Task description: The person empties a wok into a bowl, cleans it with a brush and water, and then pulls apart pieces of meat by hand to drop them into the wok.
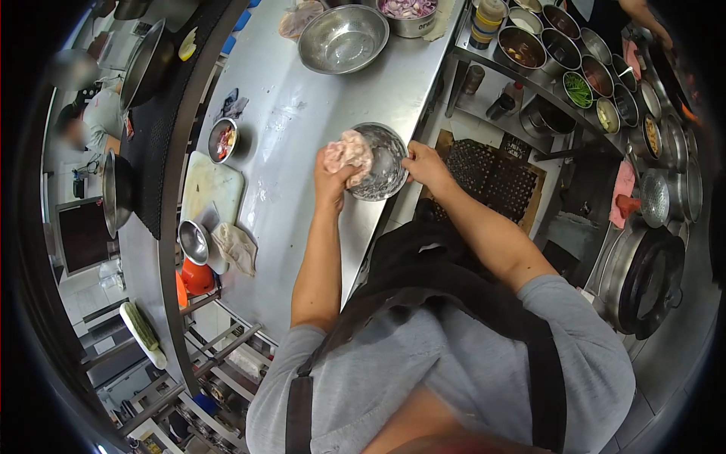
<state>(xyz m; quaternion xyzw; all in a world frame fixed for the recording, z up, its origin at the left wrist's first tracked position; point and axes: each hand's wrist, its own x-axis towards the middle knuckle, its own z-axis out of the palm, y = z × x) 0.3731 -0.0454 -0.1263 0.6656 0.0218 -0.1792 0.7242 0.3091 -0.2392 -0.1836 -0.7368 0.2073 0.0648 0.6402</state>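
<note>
Left hand [331, 185] clamped on raw meat [349, 157]; right hand [427, 164] pinches metal bowl [386, 183] at rim, steadying it, we judge.

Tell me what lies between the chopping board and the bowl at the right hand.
In the head view: steel counter, then the left hand holding a pinkish lump that overlaps the bowl in the picture.

A commercial kitchen is bustling with gear here: a long steel counter [283, 197] is carrying a cutting board [214, 185] and a wide metal bowl [344, 41], crowded metal pots [596, 47] are holding prepared foods [578, 90] opposite, and a perforated skimmer [654, 198] is sitting near them.
</note>
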